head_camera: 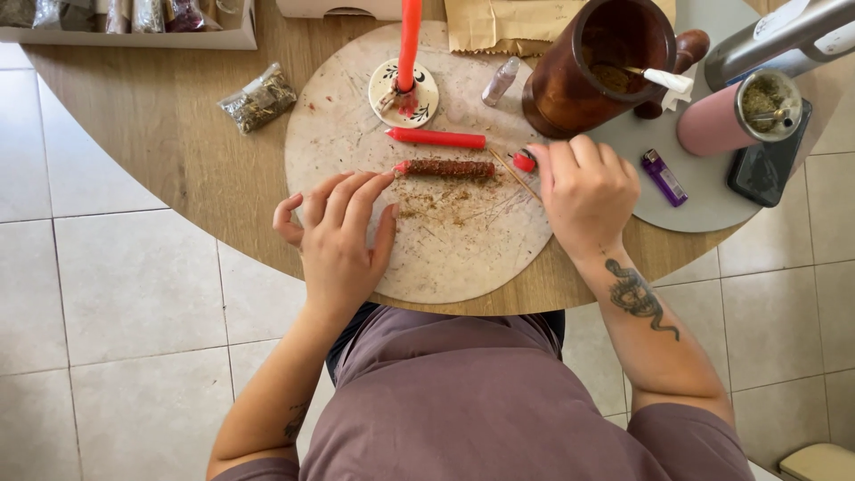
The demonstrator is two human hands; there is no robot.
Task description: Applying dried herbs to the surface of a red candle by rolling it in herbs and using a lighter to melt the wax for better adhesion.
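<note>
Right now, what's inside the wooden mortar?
The wooden mortar holds a patch of yellowish-brown ground herb and a thin stick with a white tip that pokes over the rim. The mortar wall hides the rest of the bottom.

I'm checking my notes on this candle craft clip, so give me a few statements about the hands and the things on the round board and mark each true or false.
1. The left hand touches one end of the herb-coated candle with its fingertips. True.
2. The herb-coated candle stands upright in the holder. False: it lies flat on the round board; a plain red candle stands in the painted holder.
3. A second plain red candle lies on the board above the coated one. True.
4. The purple lighter is in the right hand. False: it lies on the grey mat, beside that hand.
5. The wooden mortar sits left of the board. False: it is at the upper right.
</note>
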